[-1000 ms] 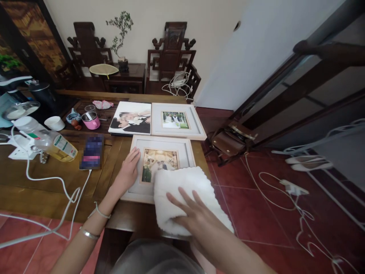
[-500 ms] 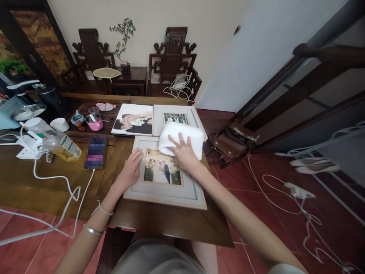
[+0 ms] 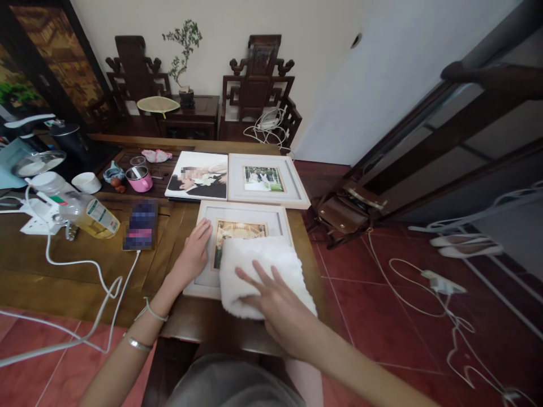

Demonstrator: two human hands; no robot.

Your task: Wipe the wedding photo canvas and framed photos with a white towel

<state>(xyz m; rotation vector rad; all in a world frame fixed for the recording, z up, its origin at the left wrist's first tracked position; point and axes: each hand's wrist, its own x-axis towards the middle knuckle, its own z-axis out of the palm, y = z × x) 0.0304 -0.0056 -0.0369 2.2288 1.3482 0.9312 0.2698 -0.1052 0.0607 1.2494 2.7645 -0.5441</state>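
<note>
A white folded towel [image 3: 263, 254] lies over the lower right of the near picture frame [image 3: 241, 210], hiding much of its photo. My right hand [image 3: 271, 294] presses on it with fingers spread, the thumb tucked at a fold. Along the frame's left edge rests my left hand [image 3: 195, 249], its fingers stretched out and lying flat. The frame is pale wood with a grey-white mat, flat on the wooden table [image 3: 178, 308]. Beyond it lie a second framed photo [image 3: 263, 178] and a black-and-white picture panel [image 3: 199, 175].
Left on the table are a phone [image 3: 141, 225] with its cable, a clear bottle of yellow liquid [image 3: 95, 215], a white power strip [image 3: 38, 217], a pink cup [image 3: 139, 178] and a white cup [image 3: 87, 182]. A brown bag [image 3: 343, 212] sits right of the table.
My right hand has drawn the towel toward me, from the frame's top right corner to its lower right. The far framed photo is uncovered now. My left hand stays put.
</note>
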